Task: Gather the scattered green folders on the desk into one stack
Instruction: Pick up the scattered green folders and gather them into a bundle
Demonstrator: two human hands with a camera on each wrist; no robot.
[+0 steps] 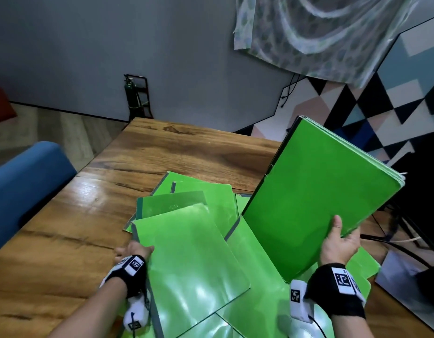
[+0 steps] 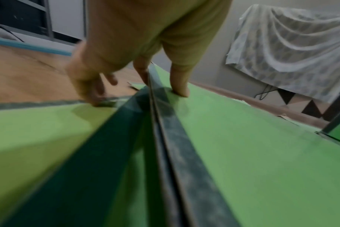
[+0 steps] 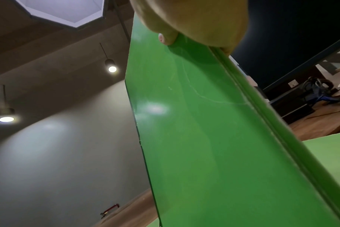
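Both hands are picking up: the left hand (image 1: 131, 251) is pinching the shiny flat green folder (image 1: 194, 262) low in the middle, the right hand (image 1: 339, 242) is gripping a tilted bundle of green folders (image 1: 318, 191) at right, probably joining them next on the brown wooden desk (image 1: 64, 215).

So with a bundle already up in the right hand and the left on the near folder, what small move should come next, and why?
Probably lift the near folder with the left hand, whose thumb and fingers already pinch its dark-taped edge, and lay it against the bundle the right hand holds tilted above the desk. Several folders still lie fanned out loose underneath.
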